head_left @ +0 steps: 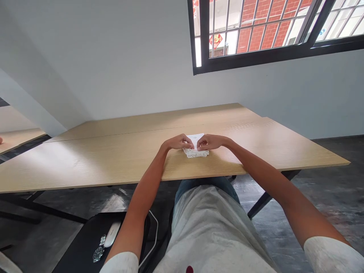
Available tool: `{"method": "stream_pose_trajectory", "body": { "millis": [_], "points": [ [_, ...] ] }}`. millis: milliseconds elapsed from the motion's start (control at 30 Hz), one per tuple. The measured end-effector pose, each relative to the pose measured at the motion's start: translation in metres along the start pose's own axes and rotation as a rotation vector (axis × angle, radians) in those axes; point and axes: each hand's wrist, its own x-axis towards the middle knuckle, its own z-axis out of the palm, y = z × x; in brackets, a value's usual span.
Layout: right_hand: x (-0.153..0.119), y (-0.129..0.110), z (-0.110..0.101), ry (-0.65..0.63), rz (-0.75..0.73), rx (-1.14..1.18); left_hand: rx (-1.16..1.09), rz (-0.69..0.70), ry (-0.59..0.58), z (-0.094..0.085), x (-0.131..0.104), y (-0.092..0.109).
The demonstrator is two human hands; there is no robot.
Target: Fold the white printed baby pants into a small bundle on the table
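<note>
two bare hands meet over a folded white cloth (pixel 197 153), which lies on the wooden tabletop (pixel 99 163) near its front edge, straight ahead of the wearer. several stacked layers show along the cloth's near side, and its far part lies flat between and beyond the hands. the left hand (pixel 181 142) is at the cloth's left side, and the right hand (pixel 209 141) is at its right, with a narrow gap between them. both have their fingers curled and thumbs drawn in close to the fingertips, touching the top of the cloth; whether a layer is pinched between them is too small to tell. both wrists are bent inward, and the right forearm passes over the front edge of the table.

below the table, to the wearer's left, a black seat (pixel 76 246) carries a metal-banded wristwatch (pixel 98 253), with a smooth white oblong object (pixel 113 234) just beside it. one white cable (pixel 155 231) hangs to the right of the seat. past the table stands a pale wall (pixel 127 57) with a dark-framed window (pixel 264 26) at upper right; behind its metal bars is red brickwork (pixel 256 22).
</note>
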Motion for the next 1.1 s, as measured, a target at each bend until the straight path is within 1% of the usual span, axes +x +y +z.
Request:
{"method": "stream_pose_trajectory", "body": {
  "millis": [67,100,200,333,433,500,567,667,800,933,1000,1100],
  "points": [
    [0.001,0.0,0.002,0.039,-0.037,-0.029,0.092,0.004,0.062,0.001,0.003,-0.002],
    [0.002,0.0,0.004,0.046,-0.057,-0.029,0.135,0.006,0.074,0.001,0.003,-0.003],
    [0.004,0.0,0.008,0.051,-0.092,-0.023,0.182,0.014,0.056,0.002,0.004,-0.004],
    [0.006,0.001,0.01,0.06,-0.102,-0.031,0.071,0.035,0.01,0.001,0.002,0.001],
    [0.006,-0.001,0.01,0.036,-0.066,0.008,-0.021,0.038,-0.05,0.002,-0.001,0.008],
    [0.005,-0.002,0.01,0.03,-0.038,0.018,-0.037,0.034,-0.085,0.003,-0.001,0.011],
    [0.005,-0.004,0.01,0.039,-0.037,0.003,-0.028,0.035,-0.096,0.004,0.0,0.01],
    [0.005,-0.005,0.011,0.072,-0.077,-0.041,-0.035,0.04,-0.095,0.004,0.0,0.005],
    [0.006,-0.005,0.012,0.108,-0.136,-0.103,-0.054,0.039,-0.061,0.003,0.0,0.002],
    [0.007,-0.009,0.013,0.128,-0.176,-0.185,-0.057,0.051,-0.021,0.0,-0.003,0.007],
    [0.007,-0.011,0.014,0.175,-0.191,-0.212,-0.073,0.052,0.0,-0.004,-0.006,0.01],
    [0.009,-0.013,0.015,0.29,-0.188,-0.252,-0.038,0.047,0.039,-0.013,-0.013,0.009]
  ]
}}
